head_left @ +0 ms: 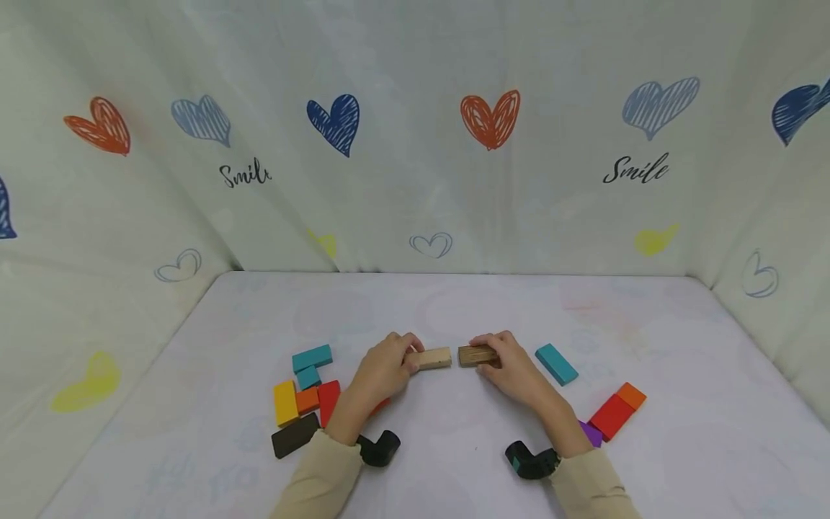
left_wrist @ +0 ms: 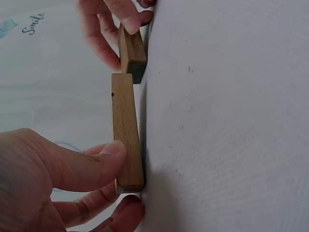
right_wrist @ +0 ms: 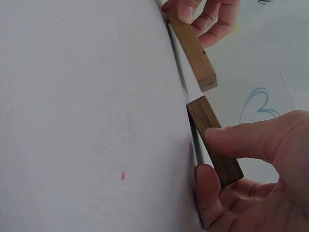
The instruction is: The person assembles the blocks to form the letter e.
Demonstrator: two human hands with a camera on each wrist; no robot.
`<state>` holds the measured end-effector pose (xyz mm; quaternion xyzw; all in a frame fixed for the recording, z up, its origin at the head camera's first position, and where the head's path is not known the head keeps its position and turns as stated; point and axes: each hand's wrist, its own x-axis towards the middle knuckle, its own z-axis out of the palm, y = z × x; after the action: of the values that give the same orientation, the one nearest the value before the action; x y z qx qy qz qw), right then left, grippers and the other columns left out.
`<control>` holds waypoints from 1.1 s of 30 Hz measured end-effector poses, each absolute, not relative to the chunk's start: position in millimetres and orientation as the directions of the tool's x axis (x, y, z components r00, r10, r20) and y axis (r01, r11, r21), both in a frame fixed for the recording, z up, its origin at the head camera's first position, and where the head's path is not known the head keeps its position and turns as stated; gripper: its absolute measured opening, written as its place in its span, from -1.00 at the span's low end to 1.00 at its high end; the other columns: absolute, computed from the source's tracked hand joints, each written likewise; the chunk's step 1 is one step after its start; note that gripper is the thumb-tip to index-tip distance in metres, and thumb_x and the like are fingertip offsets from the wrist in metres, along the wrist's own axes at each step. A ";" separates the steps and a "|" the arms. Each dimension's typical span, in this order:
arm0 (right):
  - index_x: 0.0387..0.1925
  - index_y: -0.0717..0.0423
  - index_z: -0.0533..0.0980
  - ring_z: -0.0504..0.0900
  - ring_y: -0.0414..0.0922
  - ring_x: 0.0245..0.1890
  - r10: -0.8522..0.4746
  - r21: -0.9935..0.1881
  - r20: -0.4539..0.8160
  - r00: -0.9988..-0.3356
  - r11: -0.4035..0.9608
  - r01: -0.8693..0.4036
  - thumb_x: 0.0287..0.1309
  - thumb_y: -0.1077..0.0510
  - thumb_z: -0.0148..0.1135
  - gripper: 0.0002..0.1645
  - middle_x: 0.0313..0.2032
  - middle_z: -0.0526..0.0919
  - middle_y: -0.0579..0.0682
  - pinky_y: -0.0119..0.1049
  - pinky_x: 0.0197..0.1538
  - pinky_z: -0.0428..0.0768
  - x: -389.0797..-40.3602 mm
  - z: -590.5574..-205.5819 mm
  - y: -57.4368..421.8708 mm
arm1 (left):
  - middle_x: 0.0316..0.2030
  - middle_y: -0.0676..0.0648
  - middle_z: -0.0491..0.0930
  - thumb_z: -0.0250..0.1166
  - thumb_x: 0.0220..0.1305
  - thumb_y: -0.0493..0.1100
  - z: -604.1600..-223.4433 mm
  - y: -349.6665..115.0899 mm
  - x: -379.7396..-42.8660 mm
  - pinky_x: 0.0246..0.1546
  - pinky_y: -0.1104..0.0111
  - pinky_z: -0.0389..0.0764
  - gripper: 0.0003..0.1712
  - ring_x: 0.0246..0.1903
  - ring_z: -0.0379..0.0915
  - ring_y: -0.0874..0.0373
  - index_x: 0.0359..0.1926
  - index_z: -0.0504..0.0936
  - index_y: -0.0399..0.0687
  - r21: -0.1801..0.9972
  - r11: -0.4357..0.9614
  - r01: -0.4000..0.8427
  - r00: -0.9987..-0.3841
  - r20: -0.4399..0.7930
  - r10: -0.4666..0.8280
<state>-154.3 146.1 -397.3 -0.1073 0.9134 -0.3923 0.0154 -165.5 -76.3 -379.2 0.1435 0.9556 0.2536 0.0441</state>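
Between thumb and fingers, my left hand (head_left: 387, 364) pinches a light wooden block (head_left: 435, 358), its free end pointing right. Facing it, my right hand (head_left: 514, 367) pinches a darker brown wooden block (head_left: 475, 355) with visible grain. In the head view the two blocks lie end to end, a narrow gap between them, near the middle of the white table (head_left: 454, 425). Seen from the left wrist, the thumb lies along the side of the light block (left_wrist: 126, 130). From the right wrist, the thumb presses on the dark block (right_wrist: 217, 140).
Left of my left arm lie several coloured blocks: teal (head_left: 312, 358), yellow (head_left: 285, 403), red (head_left: 328, 398) and a black one (head_left: 295, 435). To the right are a teal block (head_left: 556, 364), a red block (head_left: 612, 417), an orange block (head_left: 631, 396) and a purple block (head_left: 591, 433). A curtain hangs behind.
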 end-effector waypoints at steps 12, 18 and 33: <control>0.10 0.23 0.45 0.47 0.07 -0.06 -0.252 -0.689 0.029 -0.967 0.696 -0.202 0.26 0.32 0.01 -0.63 -0.03 0.32 0.26 0.02 0.04 0.43 -148.5 -394.3 146.1 | -0.35 -0.04 0.49 0.31 0.13 -0.23 -384.6 -75.4 -165.4 -0.34 0.32 0.41 -0.80 -0.41 0.34 0.15 -0.18 0.61 0.02 0.552 0.811 0.193 -0.970 -0.016 0.241; 0.06 0.16 0.47 0.47 0.02 -0.11 -0.218 -0.681 0.031 -0.976 0.710 -0.180 0.22 0.32 0.09 -0.64 -0.07 0.31 0.22 -0.05 -0.02 0.46 -150.1 -397.4 141.7 | -0.36 -0.06 0.43 0.32 0.11 -0.25 -383.0 -77.0 -165.6 -0.33 0.31 0.41 -0.80 -0.39 0.34 0.14 -0.20 0.64 0.01 0.582 0.796 0.169 -0.974 -0.022 0.224; -0.01 0.17 0.46 0.40 -0.04 -0.24 -0.091 -0.689 -0.040 -0.995 0.723 -0.039 0.12 0.23 0.24 -0.63 -0.11 0.33 0.20 -0.26 -0.24 0.37 -151.1 -393.5 141.3 | -0.37 -0.07 0.37 0.33 0.11 -0.22 -384.2 -76.8 -166.4 -0.43 0.37 0.34 -0.79 -0.44 0.31 0.14 -0.19 0.63 0.08 0.598 0.779 0.188 -0.974 0.008 0.228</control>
<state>-151.1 141.3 -393.5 -0.0351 0.9276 -0.3702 0.0355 -166.4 -76.8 -384.2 0.1104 0.9426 0.3135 0.0324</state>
